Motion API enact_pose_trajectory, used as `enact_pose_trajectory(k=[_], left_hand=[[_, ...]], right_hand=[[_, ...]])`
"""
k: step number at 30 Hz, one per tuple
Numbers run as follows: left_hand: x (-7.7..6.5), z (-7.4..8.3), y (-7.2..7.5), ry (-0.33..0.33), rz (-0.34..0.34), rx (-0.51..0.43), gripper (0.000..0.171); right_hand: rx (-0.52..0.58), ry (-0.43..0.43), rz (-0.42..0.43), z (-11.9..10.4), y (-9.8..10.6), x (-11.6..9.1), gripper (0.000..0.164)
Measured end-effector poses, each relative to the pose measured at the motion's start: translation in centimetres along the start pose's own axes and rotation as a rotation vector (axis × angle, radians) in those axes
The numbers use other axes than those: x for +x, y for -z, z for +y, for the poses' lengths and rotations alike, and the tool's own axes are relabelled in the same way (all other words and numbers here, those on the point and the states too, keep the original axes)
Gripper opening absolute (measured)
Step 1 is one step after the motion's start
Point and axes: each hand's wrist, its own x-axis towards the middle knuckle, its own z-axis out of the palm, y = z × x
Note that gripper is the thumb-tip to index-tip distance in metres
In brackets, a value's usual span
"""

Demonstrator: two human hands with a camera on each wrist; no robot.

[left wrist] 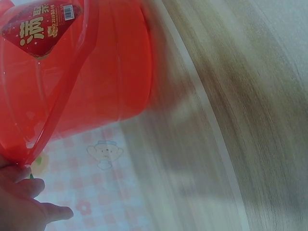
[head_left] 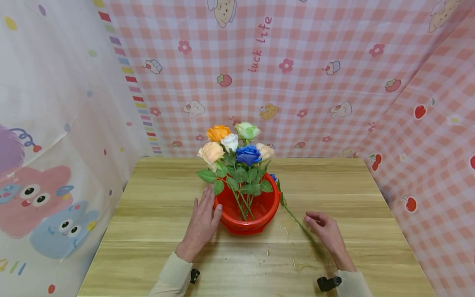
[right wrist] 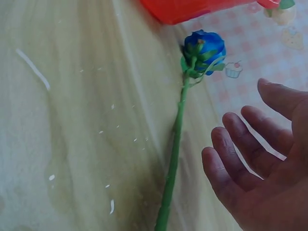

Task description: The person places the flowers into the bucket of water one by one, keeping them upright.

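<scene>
A red plastic bucket (head_left: 274,202) stands on the wooden table with several artificial roses in it: orange, pale green, white, peach and a blue rose (head_left: 248,155) at the front. My left hand (head_left: 202,216) rests against the bucket's left side, fingers extended along it; in the left wrist view its fingers touch the bucket near the handle's end. Beside the bucket on the right lies a single blue rose (right wrist: 204,50), its long green stem (head_left: 297,220) slanting toward the front right. My right hand (head_left: 326,233) is beside that stem, fingers loosely bent, holding nothing.
Water drops and small puddles (head_left: 293,262) are spread over the table (head_left: 156,231) in front of and right of the bucket. Pink checked cloth (head_left: 315,90) hangs behind and to the right, a white printed cloth (head_left: 74,123) to the left. Each wrist wears a black camera (head_left: 329,283).
</scene>
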Motion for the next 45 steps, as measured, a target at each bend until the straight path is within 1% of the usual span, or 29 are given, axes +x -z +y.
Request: enact_pose_trajectory(k=[2,4,9,12,16,21,28,33,40,45], left_hand=[[0.0,0.0,0.0,-0.002,0.002,0.001,0.064],[0.0,0.0,0.0,-0.002,0.001,0.000,0.064],[0.0,-0.1,0.0,0.000,-0.004,0.000,0.065],[0.0,0.0,0.0,0.002,-0.007,0.002,0.065],[0.0,0.0,0.0,0.002,-0.008,0.002,0.065],[0.0,0.0,-0.1,-0.001,-0.003,0.004,0.065],[0.0,0.0,0.0,0.007,-0.008,0.003,0.065],[-0.1,0.0,0.0,0.004,-0.007,0.001,0.065],[-0.1,0.1,0.0,0.004,-0.009,-0.004,0.065],[-0.1,0.0,0.0,0.006,-0.009,0.002,0.065]], right_hand=[[0.011,-0.013,-0.027,0.3,0.0,0.0,0.045],[-0.003,-0.020,-0.043,0.4,-0.1,0.1,0.045],[-0.076,-0.006,-0.051,1.0,-0.3,0.3,0.040],[-0.094,0.013,-0.059,1.3,-0.5,0.5,0.037],[-0.129,0.016,-0.071,1.5,-0.7,0.6,0.035],[-0.181,0.016,-0.064,1.8,-0.9,0.7,0.035],[-0.210,0.013,-0.048,2.0,-1.2,1.0,0.031],[-0.234,0.032,-0.048,2.0,-1.4,1.1,0.029],[-0.336,0.067,-0.027,2.0,-1.7,1.5,0.021],[-0.388,0.076,-0.024,1.8,-1.6,1.6,0.020]])
